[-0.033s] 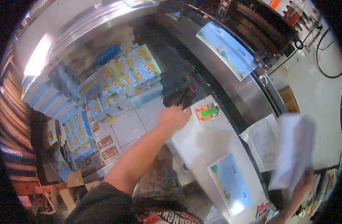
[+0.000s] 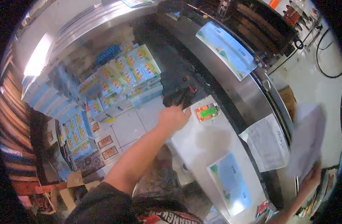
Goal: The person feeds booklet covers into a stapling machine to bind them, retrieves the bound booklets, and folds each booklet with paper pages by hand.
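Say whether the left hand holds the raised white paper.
No, the right hand holds the raised white paper, while the left hand is apart from it, near the white tabletop.

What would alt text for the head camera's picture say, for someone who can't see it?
A person's right hand holds blurred white paper, while the left hand is at a dark object, its grip unclear. Between the hands, a blue printed sheet lies on a pale tabletop; stacks of colourful printed sheets stand to the left.
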A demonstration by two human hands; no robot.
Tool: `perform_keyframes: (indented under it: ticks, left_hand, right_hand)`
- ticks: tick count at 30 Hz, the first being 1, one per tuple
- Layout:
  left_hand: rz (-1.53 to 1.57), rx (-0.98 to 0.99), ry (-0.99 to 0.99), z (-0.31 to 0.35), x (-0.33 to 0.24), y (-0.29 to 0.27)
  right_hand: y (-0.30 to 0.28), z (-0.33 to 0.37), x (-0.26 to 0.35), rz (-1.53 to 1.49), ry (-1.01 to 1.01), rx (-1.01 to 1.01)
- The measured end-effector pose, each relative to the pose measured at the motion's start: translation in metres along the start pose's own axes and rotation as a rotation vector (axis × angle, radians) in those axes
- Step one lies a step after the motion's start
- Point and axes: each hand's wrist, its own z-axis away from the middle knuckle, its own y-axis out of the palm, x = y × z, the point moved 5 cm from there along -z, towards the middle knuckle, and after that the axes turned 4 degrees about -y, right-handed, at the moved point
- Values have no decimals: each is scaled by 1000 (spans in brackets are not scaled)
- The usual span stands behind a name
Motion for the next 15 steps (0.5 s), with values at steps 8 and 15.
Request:
perform_keyframes:
  ticks: [8,15]
  left_hand:
    - [10,19,-20,2,-12,-2]
    - [8,-94,0,4,1,0]
  right_hand:
    - [168,-69,32,321,-283,34]
    - [162,61,115,-54,-31,547]
